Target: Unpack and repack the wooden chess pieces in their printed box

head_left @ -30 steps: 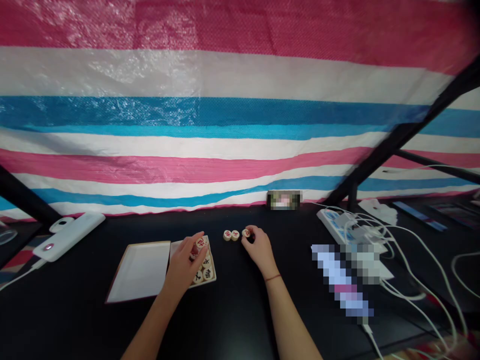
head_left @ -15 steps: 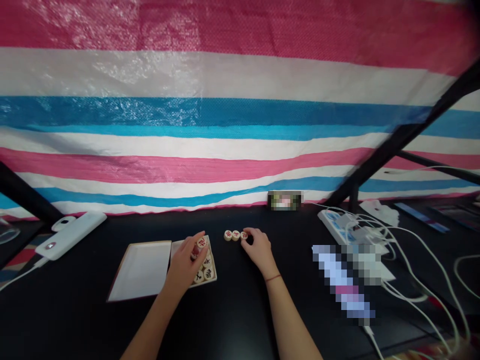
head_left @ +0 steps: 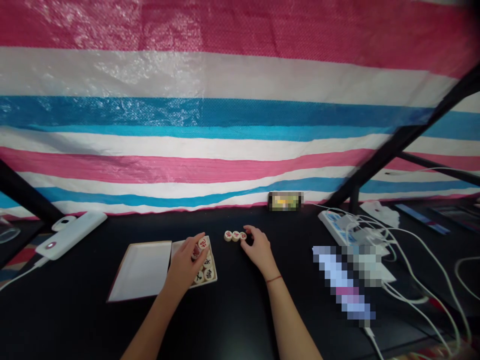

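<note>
My left hand [head_left: 184, 262] reaches over a shallow box [head_left: 215, 267], thumb and fingers closed around a Chinese chess piece [head_left: 203, 243] with a red character. More round pieces with black characters [head_left: 208, 273] lie in the box near my thumb; my hand hides part of its inside. To the right, three red-marked pieces stand in a short row on the black table: a left one [head_left: 228, 235], a middle one [head_left: 236, 235] and a right one [head_left: 243, 236]. My right hand [head_left: 258, 248] has the right piece between thumb and index finger, beside the middle one.
The box's lid [head_left: 142, 270] lies opened out to the left. A white device [head_left: 77, 235] with a cable sits at far left. On the right are a power strip [head_left: 333, 225], tangled white cables and a blurred-out phone-like object [head_left: 343, 282]. A small screen [head_left: 285, 201] stands at the back.
The right piece of the row has shifted slightly left and shows more between my fingertips. The piece in my left hand has turned a little. Both arms are almost still.
</note>
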The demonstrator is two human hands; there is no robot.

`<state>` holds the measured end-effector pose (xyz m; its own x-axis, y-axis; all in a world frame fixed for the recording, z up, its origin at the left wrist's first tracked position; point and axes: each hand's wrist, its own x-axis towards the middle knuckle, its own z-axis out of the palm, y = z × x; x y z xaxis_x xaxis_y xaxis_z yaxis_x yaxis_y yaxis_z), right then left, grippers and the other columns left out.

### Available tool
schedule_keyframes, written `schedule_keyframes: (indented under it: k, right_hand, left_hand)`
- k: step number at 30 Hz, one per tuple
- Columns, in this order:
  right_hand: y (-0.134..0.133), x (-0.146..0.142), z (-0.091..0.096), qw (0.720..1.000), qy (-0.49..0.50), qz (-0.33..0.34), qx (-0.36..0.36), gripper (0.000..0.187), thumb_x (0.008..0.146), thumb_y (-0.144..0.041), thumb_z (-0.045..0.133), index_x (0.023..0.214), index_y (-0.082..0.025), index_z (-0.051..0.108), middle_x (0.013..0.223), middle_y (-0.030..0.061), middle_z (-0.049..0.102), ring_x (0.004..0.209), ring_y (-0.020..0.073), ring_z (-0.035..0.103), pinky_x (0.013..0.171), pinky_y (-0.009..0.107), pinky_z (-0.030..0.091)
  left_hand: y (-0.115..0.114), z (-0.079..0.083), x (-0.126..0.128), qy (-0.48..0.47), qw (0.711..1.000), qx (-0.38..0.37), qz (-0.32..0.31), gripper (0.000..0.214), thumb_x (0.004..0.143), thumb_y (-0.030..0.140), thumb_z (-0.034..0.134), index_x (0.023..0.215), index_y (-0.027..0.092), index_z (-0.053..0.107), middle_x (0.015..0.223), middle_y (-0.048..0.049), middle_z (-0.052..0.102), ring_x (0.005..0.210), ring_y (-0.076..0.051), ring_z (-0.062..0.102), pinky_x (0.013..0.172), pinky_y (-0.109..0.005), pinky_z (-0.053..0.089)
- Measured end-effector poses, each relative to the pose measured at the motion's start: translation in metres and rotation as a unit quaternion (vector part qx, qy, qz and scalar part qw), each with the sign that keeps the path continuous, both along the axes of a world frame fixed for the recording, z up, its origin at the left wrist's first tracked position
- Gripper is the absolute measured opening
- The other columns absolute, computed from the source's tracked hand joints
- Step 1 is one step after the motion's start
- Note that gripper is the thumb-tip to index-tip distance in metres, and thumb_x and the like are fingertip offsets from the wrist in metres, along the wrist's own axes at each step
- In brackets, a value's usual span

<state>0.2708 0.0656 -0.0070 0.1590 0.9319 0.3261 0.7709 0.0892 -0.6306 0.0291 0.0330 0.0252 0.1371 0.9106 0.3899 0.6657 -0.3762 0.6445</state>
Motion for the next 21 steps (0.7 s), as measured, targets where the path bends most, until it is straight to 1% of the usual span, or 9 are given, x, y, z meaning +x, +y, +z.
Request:
schedule_keyframes:
  k: [2, 4, 6, 8, 10, 12, 15, 18, 21]
  right_hand:
    - [-0.005, -0.009, 0.011, 0.998, 0.025, 0.008, 0.057, 0.026, 0.078, -0.023, 0.054, 0.102, -0.019, 0.063, 0.098, 0.0077, 0.066, 0.087, 0.0226, 0.058, 0.08, 0.038, 0.047]
    - [-0.012, -0.024, 0.022, 0.991, 0.058, 0.054, 0.105, 0.019, 0.082, -0.026, 0.053, 0.097, -0.019, 0.063, 0.094, 0.0079, 0.066, 0.086, 0.0216, 0.059, 0.082, 0.038, 0.047]
    - [-0.022, -0.043, 0.03, 0.979, 0.094, 0.148, 0.101, 0.018, 0.084, -0.029, 0.057, 0.098, -0.02, 0.063, 0.088, 0.0057, 0.066, 0.082, 0.0193, 0.059, 0.08, 0.035, 0.048]
    - [-0.032, -0.062, 0.033, 0.966, 0.098, 0.223, 0.089, 0.021, 0.08, -0.029, 0.064, 0.099, -0.021, 0.063, 0.09, 0.0048, 0.067, 0.082, 0.0187, 0.06, 0.079, 0.033, 0.049]
    - [-0.038, -0.075, 0.033, 0.96, 0.103, 0.247, 0.083, 0.02, 0.079, -0.027, 0.064, 0.098, -0.021, 0.063, 0.088, 0.0041, 0.067, 0.079, 0.0179, 0.06, 0.076, 0.032, 0.049]
    - [-0.04, -0.08, 0.032, 0.959, 0.112, 0.244, 0.088, 0.018, 0.081, -0.025, 0.061, 0.098, -0.02, 0.064, 0.086, 0.0037, 0.067, 0.077, 0.0171, 0.06, 0.075, 0.031, 0.05]
    - [-0.033, -0.07, 0.032, 0.966, 0.117, 0.204, 0.108, 0.02, 0.083, -0.024, 0.057, 0.101, -0.021, 0.065, 0.094, 0.0057, 0.066, 0.086, 0.0181, 0.062, 0.08, 0.032, 0.05]
    - [-0.019, -0.041, 0.029, 0.98, 0.12, 0.107, 0.113, 0.025, 0.084, -0.024, 0.054, 0.105, -0.02, 0.065, 0.103, 0.0093, 0.064, 0.091, 0.0193, 0.062, 0.079, 0.032, 0.051]
    - [-0.007, -0.01, 0.02, 0.993, 0.078, 0.029, 0.082, 0.033, 0.08, -0.028, 0.055, 0.11, -0.017, 0.062, 0.096, 0.0094, 0.065, 0.084, 0.0209, 0.062, 0.079, 0.036, 0.051]
  left_hand:
    - [0.0, -0.001, 0.001, 0.014, 1.0, 0.012, -0.001, 0.032, 0.09, 0.034, 0.048, 0.118, 0.023, 0.06, 0.075, 0.0005, 0.06, 0.067, -0.016, 0.06, 0.069, -0.028, 0.052]
    - [-0.001, -0.004, 0.003, 0.031, 0.999, 0.028, -0.007, 0.031, 0.09, 0.033, 0.049, 0.117, 0.022, 0.061, 0.082, -0.0018, 0.065, 0.073, -0.017, 0.063, 0.074, -0.03, 0.054]
    - [-0.002, -0.01, 0.005, 0.048, 0.998, 0.046, -0.018, 0.031, 0.089, 0.032, 0.051, 0.117, 0.023, 0.061, 0.092, -0.0046, 0.069, 0.082, -0.019, 0.065, 0.081, -0.033, 0.054]
    - [-0.003, -0.017, 0.006, 0.065, 0.995, 0.064, -0.027, 0.032, 0.089, 0.029, 0.051, 0.119, 0.023, 0.061, 0.102, -0.0063, 0.07, 0.09, -0.021, 0.066, 0.085, -0.035, 0.054]
    - [-0.004, -0.021, 0.006, 0.08, 0.993, 0.079, -0.028, 0.034, 0.088, 0.025, 0.05, 0.121, 0.024, 0.06, 0.106, -0.007, 0.071, 0.095, -0.022, 0.066, 0.087, -0.036, 0.053]
    - [-0.004, -0.022, 0.006, 0.091, 0.991, 0.094, -0.034, 0.035, 0.089, 0.025, 0.05, 0.123, 0.024, 0.06, 0.107, -0.0075, 0.071, 0.096, -0.023, 0.066, 0.087, -0.037, 0.054]
    - [-0.004, -0.015, 0.006, 0.1, 0.988, 0.112, -0.043, 0.034, 0.09, 0.03, 0.053, 0.123, 0.024, 0.059, 0.105, -0.008, 0.071, 0.095, -0.023, 0.067, 0.088, -0.04, 0.053]
    - [-0.004, -0.006, 0.005, 0.099, 0.988, 0.115, -0.032, 0.032, 0.091, 0.034, 0.052, 0.12, 0.025, 0.06, 0.104, -0.0072, 0.071, 0.095, -0.023, 0.066, 0.089, -0.04, 0.051]
    - [-0.002, 0.001, 0.0, 0.094, 0.991, 0.096, -0.015, 0.029, 0.093, 0.032, 0.048, 0.117, 0.024, 0.062, 0.098, -0.006, 0.071, 0.092, -0.022, 0.065, 0.086, -0.037, 0.051]
